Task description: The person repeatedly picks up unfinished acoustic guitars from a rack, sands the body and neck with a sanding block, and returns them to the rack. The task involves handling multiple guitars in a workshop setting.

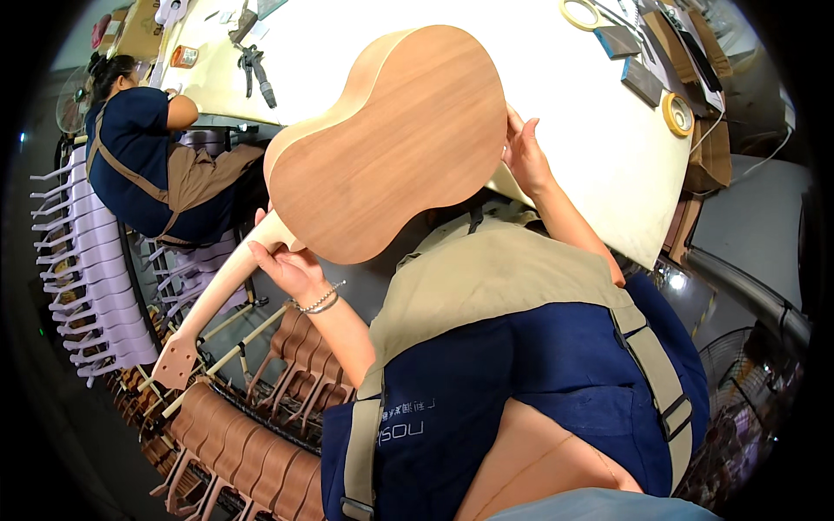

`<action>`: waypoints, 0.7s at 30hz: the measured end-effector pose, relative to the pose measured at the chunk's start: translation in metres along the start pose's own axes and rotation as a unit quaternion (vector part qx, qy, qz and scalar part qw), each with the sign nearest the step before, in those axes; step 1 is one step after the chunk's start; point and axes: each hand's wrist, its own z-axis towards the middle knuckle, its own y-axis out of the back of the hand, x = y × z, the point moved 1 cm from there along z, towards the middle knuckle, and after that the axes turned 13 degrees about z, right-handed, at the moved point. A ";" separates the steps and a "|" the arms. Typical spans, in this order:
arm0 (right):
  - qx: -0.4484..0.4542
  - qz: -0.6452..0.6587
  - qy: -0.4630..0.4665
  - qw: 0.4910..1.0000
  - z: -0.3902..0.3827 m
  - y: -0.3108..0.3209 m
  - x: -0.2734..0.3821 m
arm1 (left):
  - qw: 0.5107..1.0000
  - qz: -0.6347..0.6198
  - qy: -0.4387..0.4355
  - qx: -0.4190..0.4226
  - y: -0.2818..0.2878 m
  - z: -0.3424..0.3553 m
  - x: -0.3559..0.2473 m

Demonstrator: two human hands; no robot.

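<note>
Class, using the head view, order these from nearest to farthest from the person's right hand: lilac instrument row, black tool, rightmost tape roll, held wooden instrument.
1. Held wooden instrument, touching the right hand
2. Rightmost tape roll, to the right
3. Black tool, left, past the instrument
4. Lilac instrument row, far left

Co-worker [130, 174] L, nr racked lilac instrs [104, 269]; yel. tape roll [667, 111], grey blks [641, 82] on wht tbl [608, 191].

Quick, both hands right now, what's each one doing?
Left hand: closed around the neck of the unfinished wooden instrument.
Right hand: touching the rounded end of its body; how far closed cannot be told.
</note>
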 end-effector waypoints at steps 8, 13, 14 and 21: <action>-0.018 0.017 0.005 1.000 0.000 0.005 0.004 | 1.000 -0.022 0.005 0.014 -0.008 0.011 -0.002; -0.031 0.060 0.007 0.998 0.003 0.010 0.000 | 0.999 0.029 -0.024 0.017 -0.033 0.012 -0.014; -0.030 0.078 0.007 0.997 0.004 0.012 -0.003 | 0.999 0.029 -0.028 0.016 -0.036 0.010 -0.017; -0.031 0.120 -0.012 0.992 -0.001 0.028 -0.017 | 0.994 0.067 -0.074 0.046 -0.047 0.001 -0.036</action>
